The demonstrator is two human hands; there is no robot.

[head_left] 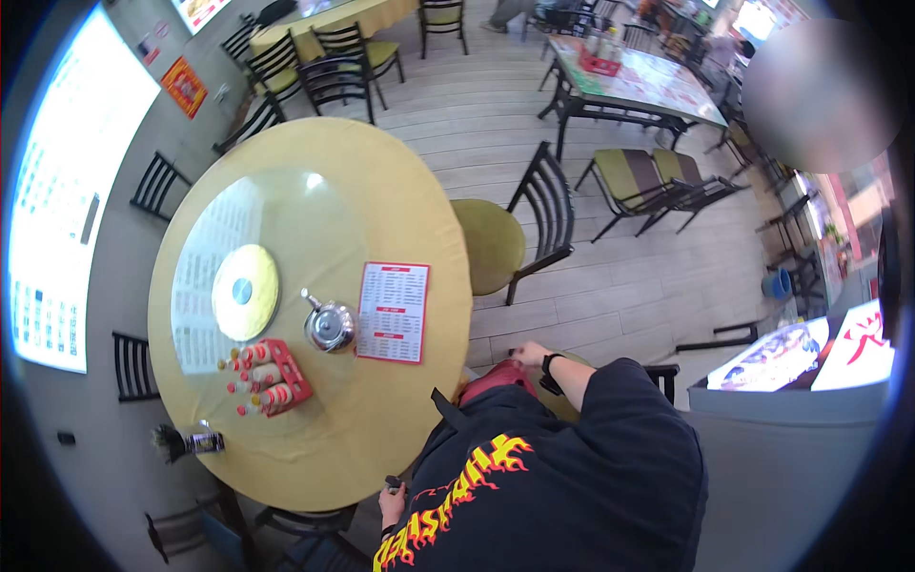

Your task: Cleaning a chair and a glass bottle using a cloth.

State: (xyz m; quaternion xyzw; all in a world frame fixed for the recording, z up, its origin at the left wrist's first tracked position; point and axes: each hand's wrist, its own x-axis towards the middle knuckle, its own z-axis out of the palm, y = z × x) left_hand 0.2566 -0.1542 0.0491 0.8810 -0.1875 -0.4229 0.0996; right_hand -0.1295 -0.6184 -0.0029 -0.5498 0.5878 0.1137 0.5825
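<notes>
My left hand (392, 502) is low beside the near edge of the round table (419, 448). Its fingers are curled, with a small dark thing at their tips that I cannot make out. My right hand (531, 354), with a black band at the wrist, is beyond the table's right edge. It looks closed, and another small dark thing shows at its fingers. Just below it is reddish cloth (505, 376) at my front. On the table, a red-edged menu sheet (393, 313) lies nearest my hands. Beside it stands a shiny metal teapot (331, 327). Neither hand touches them.
A glass turntable (315, 205) carries a round yellow mat (246, 293) and a red caddy (292, 377) of bottles. A dark jar (203, 442) stands near the table's left edge. A green-seated chair (488, 246) is close on the right. A grey counter (791, 458) is at the far right.
</notes>
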